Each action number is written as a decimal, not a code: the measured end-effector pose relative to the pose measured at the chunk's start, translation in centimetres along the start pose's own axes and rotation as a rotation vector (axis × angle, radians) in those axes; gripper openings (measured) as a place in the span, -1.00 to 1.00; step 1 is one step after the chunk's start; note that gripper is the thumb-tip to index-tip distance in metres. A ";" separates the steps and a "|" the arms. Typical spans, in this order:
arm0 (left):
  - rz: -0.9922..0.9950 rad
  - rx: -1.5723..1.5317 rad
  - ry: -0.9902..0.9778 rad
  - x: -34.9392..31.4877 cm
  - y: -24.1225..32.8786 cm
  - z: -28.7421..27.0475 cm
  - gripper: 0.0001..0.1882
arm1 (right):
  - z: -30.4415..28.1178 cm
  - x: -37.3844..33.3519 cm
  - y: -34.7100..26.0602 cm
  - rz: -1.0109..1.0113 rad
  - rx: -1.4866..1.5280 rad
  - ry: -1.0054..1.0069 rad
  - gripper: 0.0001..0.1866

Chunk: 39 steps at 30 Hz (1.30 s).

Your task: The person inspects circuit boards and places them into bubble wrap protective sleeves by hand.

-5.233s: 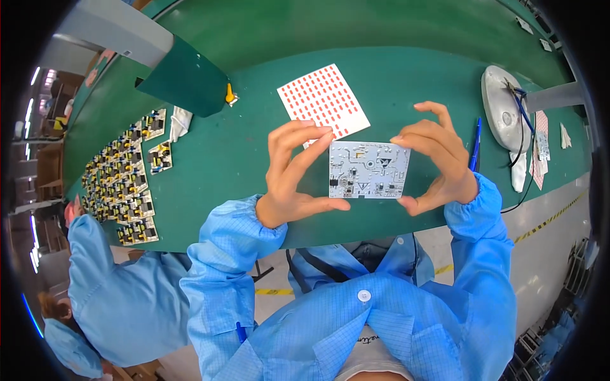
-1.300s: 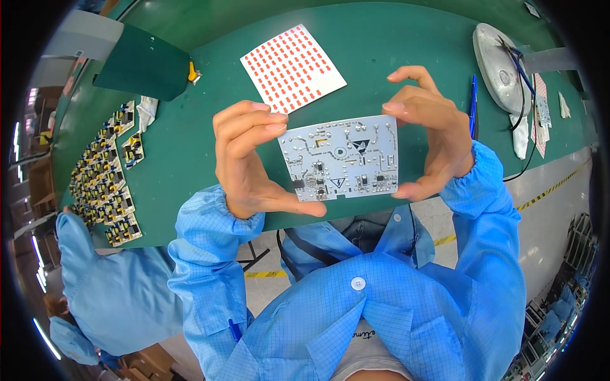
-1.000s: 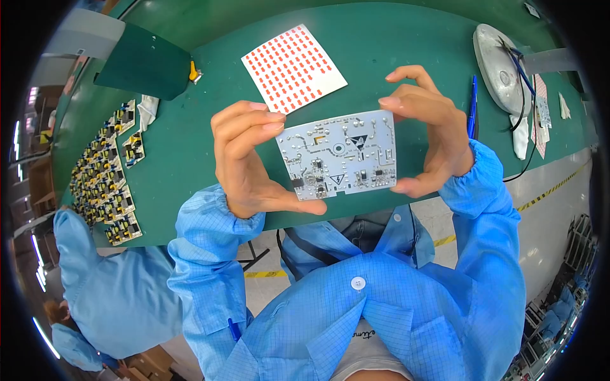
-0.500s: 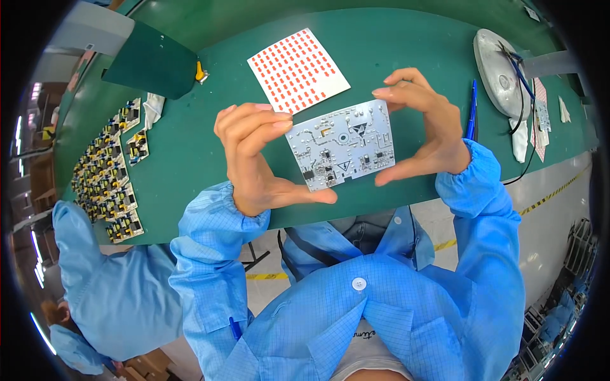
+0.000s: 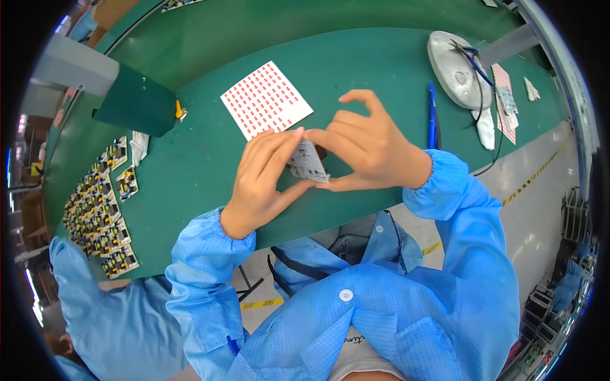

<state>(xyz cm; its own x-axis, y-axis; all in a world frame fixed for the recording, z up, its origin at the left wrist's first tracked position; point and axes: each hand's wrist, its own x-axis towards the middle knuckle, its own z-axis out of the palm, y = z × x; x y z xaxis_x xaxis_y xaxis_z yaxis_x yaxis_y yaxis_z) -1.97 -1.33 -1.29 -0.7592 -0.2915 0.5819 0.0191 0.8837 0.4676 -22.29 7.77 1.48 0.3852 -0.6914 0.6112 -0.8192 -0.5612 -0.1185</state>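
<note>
Above the green table (image 5: pixel 190 197), a circuit board (image 5: pixel 307 162) is tilted steeply between my hands, so its pale soldered face shows only narrowly. My left hand (image 5: pixel 264 178) grips its left edge between fingertips and thumb. On the other side my right hand (image 5: pixel 365 146) pinches the board's opposite edge with thumb and a finger, its index finger raised and bent. Part of the board is hidden by my fingers. Just beyond my left hand lies a white sheet of red stickers (image 5: pixel 267 98), with a bare patch near its right corner.
Several populated circuit boards (image 5: pixel 98 206) stand in rows at the left, near a green bin-like box (image 5: pixel 136 101) and a yellow-handled tool (image 5: pixel 179 110). A blue pen (image 5: pixel 432 114), a white lamp base (image 5: pixel 454 76) with pliers (image 5: pixel 471 58) on it lie right. Another person's blue sleeve (image 5: pixel 79 273) is at lower left.
The board has turned from facing me to nearly edge-on. My hands have come closer together around it, and the right hand has moved left. The view has shifted slightly.
</note>
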 end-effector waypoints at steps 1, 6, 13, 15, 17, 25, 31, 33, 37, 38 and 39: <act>-0.021 -0.023 0.015 -0.1 0.2 -0.2 -0.13 | -0.5 0.0 -0.1 -0.001 -0.008 -0.002 -0.41; -0.354 -1.168 -0.099 -0.1 -0.5 -1.4 -0.21 | -4.3 -0.1 -0.1 0.414 -0.029 0.018 -0.46; -0.411 -1.918 -0.287 -0.9 -0.7 -1.5 -0.02 | -6.5 -12.4 8.7 0.989 -0.543 -0.241 -0.60; -0.427 -1.847 -0.291 -0.9 -1.0 -1.5 -0.02 | -6.4 -12.6 9.4 1.004 -0.534 -0.276 -0.62; -0.410 -1.822 -0.290 -1.1 -1.2 -1.5 -0.01 | -6.3 -11.3 9.8 1.069 -0.453 -0.287 -0.65; -0.378 -1.924 -0.214 -1.4 -1.5 -1.0 -0.01 | -6.8 -8.7 10.9 0.800 -0.110 0.321 -0.89; -0.421 -1.853 -0.261 -0.9 -1.2 -0.9 -0.06 | -9.6 -5.5 8.5 0.638 1.239 0.764 -0.58; -0.414 -1.837 -0.232 -0.9 -1.0 -1.1 -0.10 | -8.6 -4.2 6.7 0.551 1.485 0.722 -0.47; -0.514 -1.715 -0.258 -0.5 -0.7 -1.2 -0.09 | -6.6 -0.9 1.3 0.753 1.306 0.535 -0.62; -0.565 -1.658 -0.264 -0.4 -0.5 -1.3 -0.06 | -6.3 -0.2 0.2 0.800 1.217 0.376 -0.70; -0.608 -1.605 -0.279 -0.1 -0.3 -1.3 -0.03 | -6.2 0.4 -1.0 0.846 1.114 0.225 -0.73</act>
<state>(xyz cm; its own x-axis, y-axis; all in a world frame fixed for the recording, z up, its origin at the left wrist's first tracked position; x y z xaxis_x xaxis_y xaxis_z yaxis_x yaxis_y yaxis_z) -1.06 -2.04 -0.56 -0.9794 -0.1970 0.0445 0.1533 -0.5812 0.7992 -23.99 10.85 6.75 -0.2069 -0.9678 0.1431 0.0345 -0.1534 -0.9876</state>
